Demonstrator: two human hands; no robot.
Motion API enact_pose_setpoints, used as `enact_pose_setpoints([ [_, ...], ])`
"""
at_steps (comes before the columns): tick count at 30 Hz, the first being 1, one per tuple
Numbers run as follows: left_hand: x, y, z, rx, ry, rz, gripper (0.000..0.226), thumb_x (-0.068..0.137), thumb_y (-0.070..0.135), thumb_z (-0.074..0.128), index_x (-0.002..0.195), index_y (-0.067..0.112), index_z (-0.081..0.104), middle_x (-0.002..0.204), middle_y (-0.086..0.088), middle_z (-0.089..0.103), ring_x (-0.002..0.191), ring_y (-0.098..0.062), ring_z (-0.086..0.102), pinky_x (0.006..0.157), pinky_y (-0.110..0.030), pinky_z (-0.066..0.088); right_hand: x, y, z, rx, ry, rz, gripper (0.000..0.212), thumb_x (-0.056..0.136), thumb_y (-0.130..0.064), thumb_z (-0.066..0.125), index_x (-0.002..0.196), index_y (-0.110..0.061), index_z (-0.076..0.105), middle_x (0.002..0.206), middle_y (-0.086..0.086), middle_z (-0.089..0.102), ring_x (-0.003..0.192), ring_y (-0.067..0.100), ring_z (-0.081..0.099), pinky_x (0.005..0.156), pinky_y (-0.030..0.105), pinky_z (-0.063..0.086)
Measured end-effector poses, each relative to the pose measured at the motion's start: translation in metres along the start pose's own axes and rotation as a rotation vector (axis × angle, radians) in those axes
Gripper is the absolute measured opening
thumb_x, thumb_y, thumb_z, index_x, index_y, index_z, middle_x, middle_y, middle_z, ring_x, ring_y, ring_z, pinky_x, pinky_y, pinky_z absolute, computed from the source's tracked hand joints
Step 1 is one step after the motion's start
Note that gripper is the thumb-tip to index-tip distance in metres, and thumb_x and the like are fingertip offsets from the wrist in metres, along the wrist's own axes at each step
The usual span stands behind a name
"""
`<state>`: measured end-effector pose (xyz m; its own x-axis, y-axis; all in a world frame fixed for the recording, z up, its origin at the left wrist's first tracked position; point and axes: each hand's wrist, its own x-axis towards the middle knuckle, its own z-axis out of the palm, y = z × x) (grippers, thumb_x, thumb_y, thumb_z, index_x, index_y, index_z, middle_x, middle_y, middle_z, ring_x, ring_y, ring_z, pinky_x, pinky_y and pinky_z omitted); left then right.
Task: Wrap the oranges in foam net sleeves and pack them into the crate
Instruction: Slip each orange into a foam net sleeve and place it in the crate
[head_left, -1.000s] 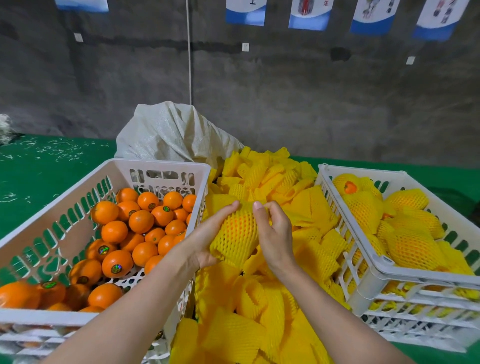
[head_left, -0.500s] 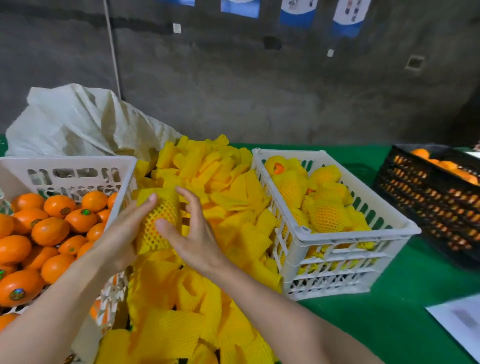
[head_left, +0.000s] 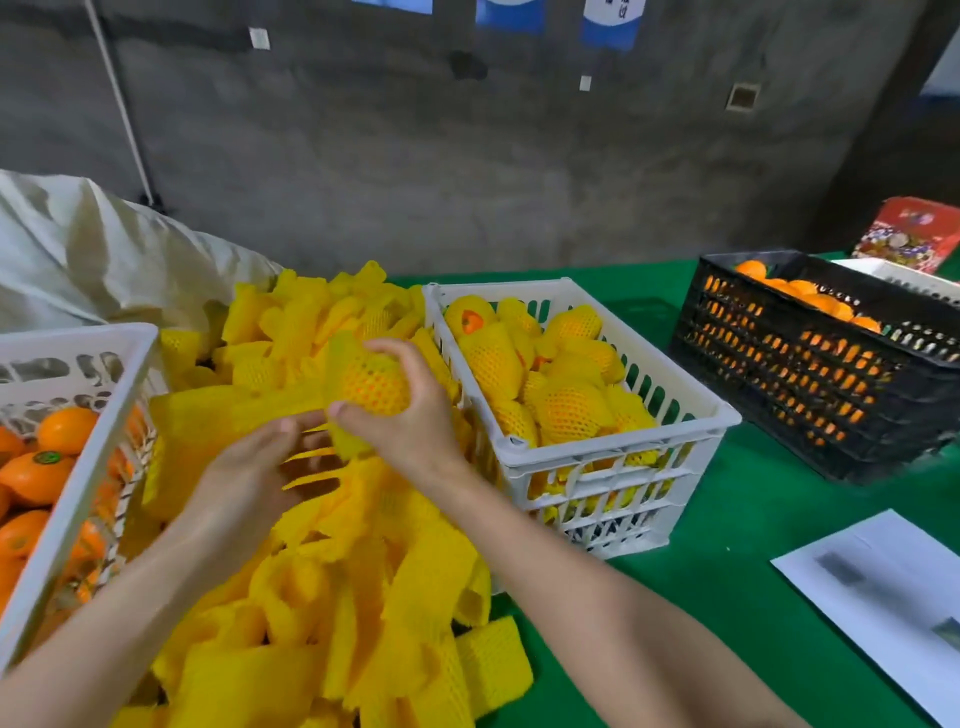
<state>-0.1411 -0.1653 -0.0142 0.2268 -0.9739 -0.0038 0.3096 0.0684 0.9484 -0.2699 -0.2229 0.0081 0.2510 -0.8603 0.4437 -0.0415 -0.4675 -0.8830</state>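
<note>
Now the right hand (head_left: 415, 426) grips the sleeved orange (head_left: 371, 382) above the sleeve pile (head_left: 363, 597) at the middle of the worktop (head_left: 727, 519), the left hand (head_left: 244, 483) lying slack-fingered at its loose tail, so wrapping looks done and next it must swing right into the white crate (head_left: 613, 447).

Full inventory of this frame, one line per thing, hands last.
sleeved orange: one, yellow net over orange, held above the heap
loose sleeves: many, yellow, centre heap
bare oranges: many, orange, in left white crate
packed oranges: many, yellow-netted, in middle white crate
black crate: one, holds oranges, far right
sack: one, off-white, back left
paper: one, white, lower right
red box: one, far right
table cover: one, green
right hand: grips sleeved orange
left hand: at the sleeve's tail, grip unclear
</note>
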Motion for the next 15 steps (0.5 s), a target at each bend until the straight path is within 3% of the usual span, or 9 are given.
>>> enact_pose_setpoints([
  [2, 0.002, -0.007, 0.021, 0.214, -0.008, 0.073, 0.021, 0.097, 0.009, 0.042, 0.100, 0.013, 0.062, 0.090, -0.005, 0.070, 0.082, -0.018, 0.066, 0.070, -0.027, 0.056, 0.019, 0.004, -0.028, 0.065, 0.120, 0.047, 0.047, 0.073, -0.012, 0.078, 0.113, -0.023, 0.054, 0.111, -0.011, 0.054, 0.103, -0.002, 0.046, 0.085, 0.006, 0.038],
  [3, 0.004, -0.013, 0.035, 0.325, -0.024, 0.130, 0.019, 0.095, 0.005, 0.046, 0.098, 0.015, 0.063, 0.095, -0.005, 0.068, 0.086, -0.017, 0.064, 0.074, -0.023, 0.053, 0.030, 0.008, -0.042, 0.094, 0.196, 0.079, 0.047, 0.073, -0.013, 0.078, 0.111, -0.026, 0.053, 0.110, -0.012, 0.054, 0.103, 0.000, 0.047, 0.085, 0.008, 0.040],
  [5, 0.011, -0.023, 0.069, 0.573, -0.090, 0.274, 0.017, 0.092, 0.003, 0.055, 0.098, 0.017, 0.063, 0.102, -0.003, 0.066, 0.092, -0.011, 0.060, 0.079, -0.013, 0.047, 0.051, 0.022, -0.072, 0.180, 0.347, 0.173, 0.048, 0.074, -0.016, 0.077, 0.112, -0.029, 0.051, 0.115, -0.004, 0.057, 0.108, 0.013, 0.053, 0.090, 0.025, 0.047],
  [7, 0.024, -0.032, 0.100, 0.834, -0.154, 0.468, 0.016, 0.092, 0.012, 0.059, 0.106, 0.016, 0.064, 0.110, -0.001, 0.063, 0.103, -0.011, 0.057, 0.085, -0.013, 0.040, 0.072, 0.038, -0.102, 0.238, 0.473, 0.283, 0.052, 0.074, -0.019, 0.078, 0.116, -0.029, 0.050, 0.123, 0.005, 0.055, 0.112, 0.023, 0.054, 0.093, 0.043, 0.049],
  [9, 0.039, -0.038, 0.128, 1.077, -0.249, 0.612, 0.024, 0.094, 0.021, 0.057, 0.115, 0.012, 0.063, 0.117, -0.003, 0.062, 0.112, -0.016, 0.053, 0.088, -0.017, 0.033, 0.093, 0.057, -0.134, 0.231, 0.542, 0.417, 0.058, 0.074, -0.022, 0.077, 0.124, -0.026, 0.048, 0.127, 0.006, 0.053, 0.112, 0.025, 0.054, 0.094, 0.046, 0.049],
  [12, 0.058, -0.049, 0.157, 1.228, -0.312, 0.526, 0.026, 0.097, 0.020, 0.049, 0.117, 0.009, 0.061, 0.119, -0.007, 0.061, 0.113, -0.023, 0.053, 0.089, -0.026, 0.036, 0.123, 0.086, -0.172, 0.219, 0.551, 0.594, 0.059, 0.076, -0.022, 0.070, 0.130, -0.024, 0.045, 0.129, 0.010, 0.053, 0.113, 0.030, 0.053, 0.096, 0.049, 0.047],
  [15, 0.069, -0.062, 0.161, 1.275, -0.256, 0.462, 0.027, 0.094, 0.006, 0.047, 0.115, 0.007, 0.062, 0.122, -0.010, 0.060, 0.113, -0.025, 0.052, 0.091, -0.029, 0.040, 0.149, 0.107, -0.183, 0.080, 0.512, 0.630, 0.057, 0.078, -0.017, 0.066, 0.131, -0.020, 0.047, 0.129, 0.013, 0.051, 0.113, 0.031, 0.051, 0.091, 0.043, 0.047],
])
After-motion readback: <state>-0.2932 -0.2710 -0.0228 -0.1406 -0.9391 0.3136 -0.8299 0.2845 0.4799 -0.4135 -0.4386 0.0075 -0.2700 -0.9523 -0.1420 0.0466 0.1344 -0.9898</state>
